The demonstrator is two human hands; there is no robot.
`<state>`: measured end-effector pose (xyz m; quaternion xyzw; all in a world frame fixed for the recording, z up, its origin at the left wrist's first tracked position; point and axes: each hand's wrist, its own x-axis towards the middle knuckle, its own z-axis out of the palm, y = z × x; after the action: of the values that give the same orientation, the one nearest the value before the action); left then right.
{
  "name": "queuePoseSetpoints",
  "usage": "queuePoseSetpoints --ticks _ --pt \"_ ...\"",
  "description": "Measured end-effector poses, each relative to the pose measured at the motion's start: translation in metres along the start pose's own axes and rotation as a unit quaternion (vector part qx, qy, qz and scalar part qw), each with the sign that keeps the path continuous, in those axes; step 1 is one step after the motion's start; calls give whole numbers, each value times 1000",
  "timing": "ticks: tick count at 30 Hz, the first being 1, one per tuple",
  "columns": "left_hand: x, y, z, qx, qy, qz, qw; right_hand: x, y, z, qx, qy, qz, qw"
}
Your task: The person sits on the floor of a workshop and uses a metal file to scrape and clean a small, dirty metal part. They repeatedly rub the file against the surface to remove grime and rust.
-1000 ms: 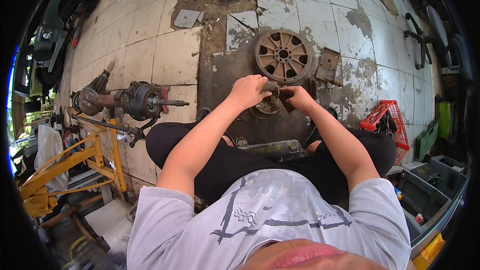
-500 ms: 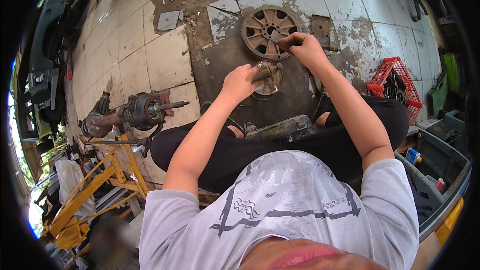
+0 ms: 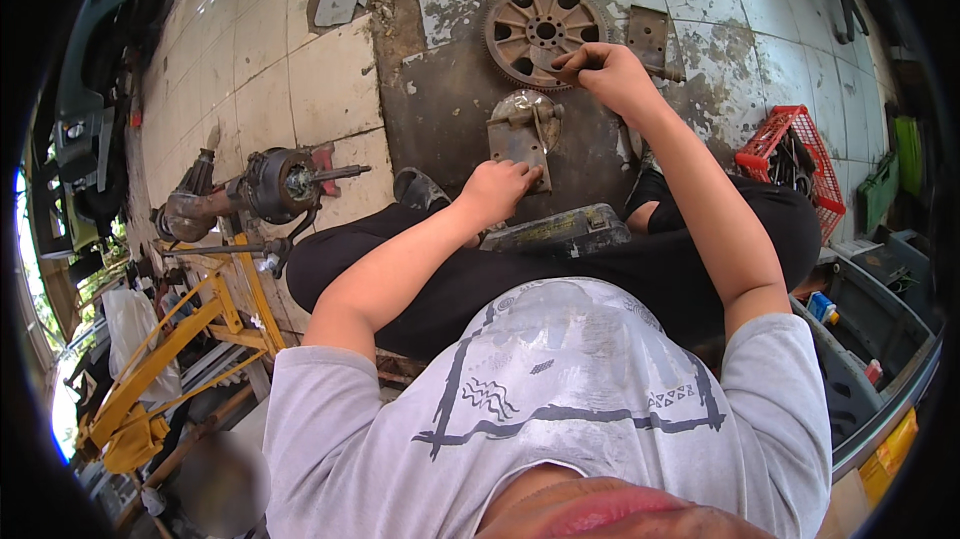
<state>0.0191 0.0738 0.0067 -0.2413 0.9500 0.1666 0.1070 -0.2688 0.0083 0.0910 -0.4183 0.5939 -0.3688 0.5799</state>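
Observation:
My left hand [image 3: 500, 189] is closed on the lower edge of a rusty metal hinge plate [image 3: 518, 145], which has holes and a barrel along its far side. Its flat face is turned up, over a round metal disc [image 3: 527, 102]. My right hand [image 3: 612, 81] is pinched at the near right rim of a toothed flywheel [image 3: 546, 33]. What its fingers hold is too thin and blurred to name. To the right of the flywheel lies a second rusty plate [image 3: 648, 31] with a pin beside it.
A closed dark case [image 3: 556, 230] lies between my legs. At the right stand a red crate [image 3: 790, 151] of tools and a grey toolbox [image 3: 870, 309]. An axle assembly [image 3: 262, 189] rests on a yellow stand [image 3: 200, 334] at the left. Broken tiles [image 3: 337, 7] lie ahead.
My left hand has come nearer to me, and the hinge plate has turned to show its flat face. My right hand has moved slightly off the flywheel's hub. The view has shifted a little.

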Motion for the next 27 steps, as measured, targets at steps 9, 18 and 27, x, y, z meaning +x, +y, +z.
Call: queuePoseSetpoints --ticks 9,18,27 --pt "-4 -3 7 56 14 44 997 3 6 6 -15 -22 -14 1000" --pt "-11 -18 -39 28 138 -59 988 0 7 22 -193 -77 64 976" --pt "-18 -48 -67 15 274 -112 955 3 61 57 -245 -288 -1 926"
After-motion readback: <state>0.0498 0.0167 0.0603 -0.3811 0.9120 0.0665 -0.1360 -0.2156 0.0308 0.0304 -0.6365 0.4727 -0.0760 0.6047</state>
